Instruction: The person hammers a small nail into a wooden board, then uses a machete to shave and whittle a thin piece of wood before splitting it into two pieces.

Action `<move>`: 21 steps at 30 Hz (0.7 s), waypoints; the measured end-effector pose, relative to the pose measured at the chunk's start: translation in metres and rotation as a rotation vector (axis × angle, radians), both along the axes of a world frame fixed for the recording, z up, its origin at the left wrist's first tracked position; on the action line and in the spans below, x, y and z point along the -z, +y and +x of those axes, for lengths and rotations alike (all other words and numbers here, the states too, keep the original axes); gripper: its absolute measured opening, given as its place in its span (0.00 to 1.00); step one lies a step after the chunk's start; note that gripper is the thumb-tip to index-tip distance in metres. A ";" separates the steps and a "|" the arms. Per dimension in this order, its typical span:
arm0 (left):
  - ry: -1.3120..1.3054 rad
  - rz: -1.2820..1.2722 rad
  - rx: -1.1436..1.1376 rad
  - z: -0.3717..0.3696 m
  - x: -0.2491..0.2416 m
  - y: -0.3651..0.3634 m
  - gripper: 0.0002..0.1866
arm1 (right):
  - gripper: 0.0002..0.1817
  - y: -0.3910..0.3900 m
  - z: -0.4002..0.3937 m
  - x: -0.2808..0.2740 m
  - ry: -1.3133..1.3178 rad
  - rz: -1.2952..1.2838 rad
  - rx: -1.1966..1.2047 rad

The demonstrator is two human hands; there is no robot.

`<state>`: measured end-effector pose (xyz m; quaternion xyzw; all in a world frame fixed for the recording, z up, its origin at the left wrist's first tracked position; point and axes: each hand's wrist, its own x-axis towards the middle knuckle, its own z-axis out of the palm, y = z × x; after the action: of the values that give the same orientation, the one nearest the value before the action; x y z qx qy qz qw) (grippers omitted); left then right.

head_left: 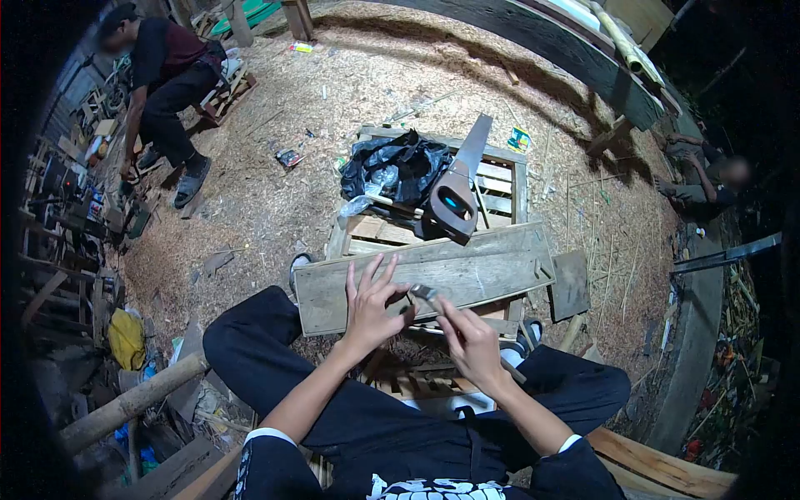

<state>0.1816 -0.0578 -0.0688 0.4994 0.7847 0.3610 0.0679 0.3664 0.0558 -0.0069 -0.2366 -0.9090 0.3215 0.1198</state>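
My right hand [473,340] is closed around a hammer [423,292]. The hammer's metal head is over the wooden board, close to my left fingertips, and its handle end sticks out below my wrist. My left hand [371,307] rests at the board with some fingers stretched upward. Its thumb and index finger curve toward each other beside the hammer head; whatever they pinch is too small to make out. The long grey wooden board [454,271], with raised edges, lies slanted across a slatted wooden stand in front of my knees.
A handsaw [457,196] and a black plastic bag [396,167] lie on the slatted stand [521,192]. Wood shavings cover the ground. One person [171,92] bends at the far left; another [708,179] sits at the right. A thick beam [575,62] spans the back.
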 end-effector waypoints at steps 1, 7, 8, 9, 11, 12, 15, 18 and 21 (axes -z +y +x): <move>-0.020 -0.012 -0.004 0.002 -0.003 -0.001 0.19 | 0.22 -0.003 0.000 0.002 0.192 -0.015 0.072; -0.019 0.000 0.001 0.005 -0.002 -0.003 0.18 | 0.23 -0.005 0.006 0.011 0.075 -0.020 0.010; -0.016 -0.012 -0.003 0.003 -0.001 -0.001 0.18 | 0.23 -0.005 0.006 0.010 0.180 -0.016 0.059; -0.020 -0.017 -0.010 0.003 -0.001 -0.001 0.18 | 0.23 -0.008 0.005 0.008 0.276 -0.025 0.107; -0.009 0.009 -0.010 0.004 -0.002 -0.002 0.18 | 0.23 -0.012 0.006 0.007 0.378 -0.031 0.162; -0.020 0.004 -0.004 0.004 -0.004 -0.003 0.18 | 0.23 -0.011 0.006 0.007 0.255 -0.022 0.099; 0.002 -0.020 0.011 0.002 -0.003 -0.003 0.19 | 0.23 -0.006 0.008 0.000 0.102 -0.045 0.044; -0.030 -0.015 -0.003 0.004 -0.001 -0.003 0.18 | 0.23 -0.009 0.002 0.003 0.240 -0.116 0.113; -0.013 0.012 -0.005 0.004 -0.001 -0.002 0.18 | 0.23 -0.007 0.002 0.009 0.402 -0.019 0.132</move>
<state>0.1860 -0.0602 -0.0683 0.4953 0.7835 0.3689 0.0690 0.3686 0.0490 -0.0156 -0.2281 -0.8463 0.3623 0.3171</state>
